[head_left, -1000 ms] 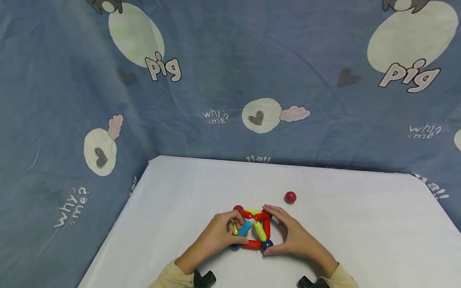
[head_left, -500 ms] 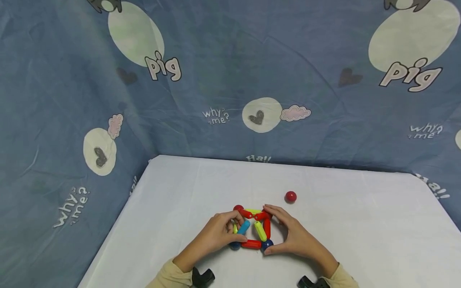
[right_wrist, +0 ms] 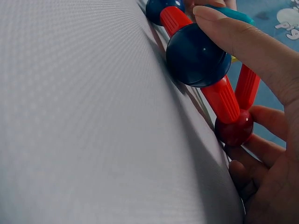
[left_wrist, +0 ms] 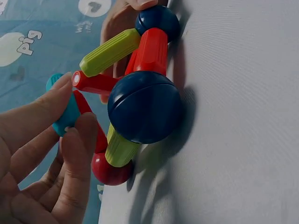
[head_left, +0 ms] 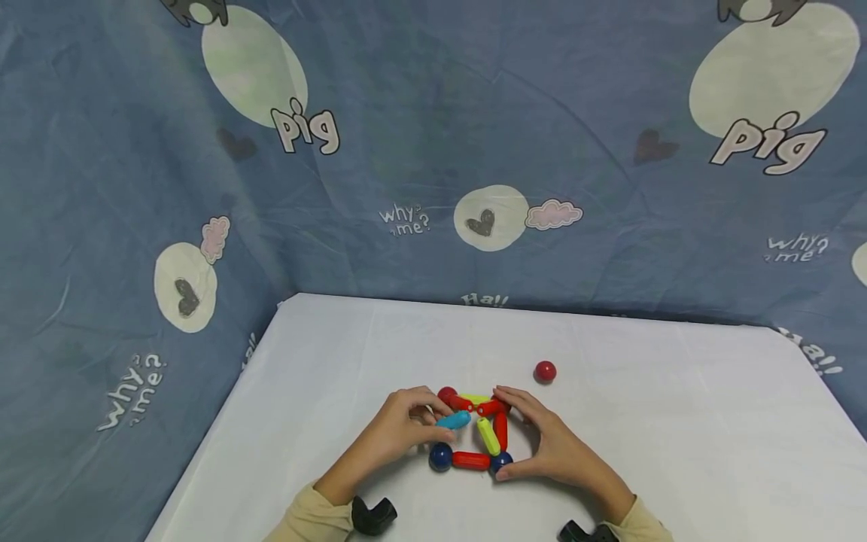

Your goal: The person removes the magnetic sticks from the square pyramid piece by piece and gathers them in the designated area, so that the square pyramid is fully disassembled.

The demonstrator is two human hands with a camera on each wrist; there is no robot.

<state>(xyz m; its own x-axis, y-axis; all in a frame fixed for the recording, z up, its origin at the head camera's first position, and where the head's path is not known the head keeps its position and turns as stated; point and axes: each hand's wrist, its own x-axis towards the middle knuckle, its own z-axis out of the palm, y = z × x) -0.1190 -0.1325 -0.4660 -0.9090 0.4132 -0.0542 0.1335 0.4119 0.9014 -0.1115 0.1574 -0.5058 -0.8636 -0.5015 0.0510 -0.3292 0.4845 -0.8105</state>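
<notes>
Left hand [head_left: 400, 421]: pinching a light blue rod [head_left: 454, 420] between thumb and fingers, holding it up off the white tabletop [head_left: 339, 350].
Light blue rod: pointing out past the left fingers toward the middle of a frame of rods and balls [head_left: 500, 430]; whether its tip is touching the frame is hard to tell.
Right hand [head_left: 552, 444]: curving around the frame's right side and gripping it, the thumb pressing the near right blue ball [head_left: 501, 461], the other fingers reaching the far right red ball [right_wrist: 234, 128].
Frame: standing on the tabletop between the fingers of both hands.
Front edge: a red rod [head_left: 470, 461] is running left from the right thumb to the near left blue ball [head_left: 440, 457], which is sitting just below the left thumb, apart from it.
Far left red ball [head_left: 447, 395]: resting just beyond the left fingertips.
Leaning rods: two red and one yellow-green rod [head_left: 488, 436] are slanting inward between the hands.
Loose red ball [head_left: 545, 371]: lying beyond the right fingers, apart from them.
Sleeves [head_left: 311, 516]: covering both forearms in tan, behind the fingers.
Backdrop cloth [head_left: 379, 150]: hanging beyond the fingers and the tabletop, blue, showing the printed words "pig" and "why me?"
</notes>
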